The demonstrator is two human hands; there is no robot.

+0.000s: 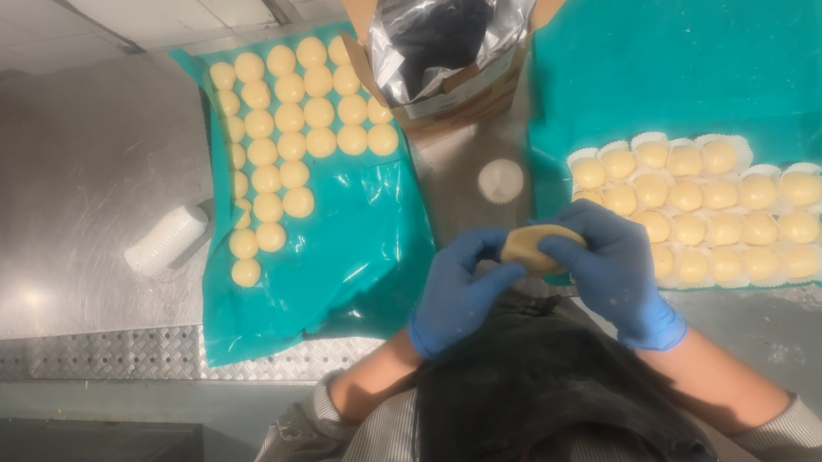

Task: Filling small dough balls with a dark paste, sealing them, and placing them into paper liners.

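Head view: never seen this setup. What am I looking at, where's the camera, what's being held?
There is no machine here: one camera sits on a person's head and looks down at their own two hands in blue gloves. The left hand and right hand together hold one pale dough ball. On the steel counter, the left teal sheet carries bare dough balls; the right teal sheet carries balls in white paper cups. An open lined box stands between them, with one empty cup below it.
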